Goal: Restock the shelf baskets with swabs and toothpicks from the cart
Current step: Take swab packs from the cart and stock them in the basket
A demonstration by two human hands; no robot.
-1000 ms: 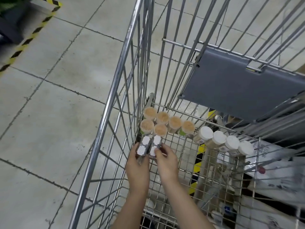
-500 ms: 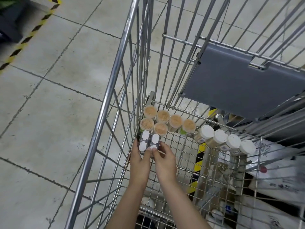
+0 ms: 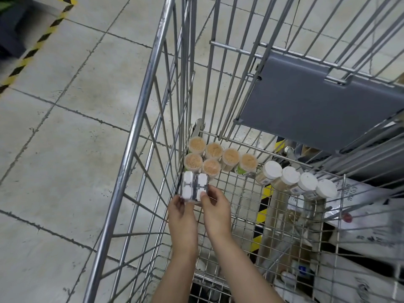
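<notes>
both hands pinched the two swab boxes [image 3: 194, 187] at the cart [image 3: 140, 119] floor, left hand [image 3: 181, 215] on the outer box, right hand [image 3: 216, 209] on the inner. just beyond stood the toothpick jars [image 3: 209, 158]; a loose lift could topple them.

Grey seat flap [image 3: 317, 106] folded; tiled floor [image 3: 65, 127]; hazard tape [image 3: 37, 42].

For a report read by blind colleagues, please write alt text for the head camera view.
Two hands, left hand and right hand, hold a pair of clear swab boxes in the corner of a wire shopping cart. Beside the boxes stand six open-topped toothpick jars, and four white-capped bottles lie in a row to the right.
</notes>
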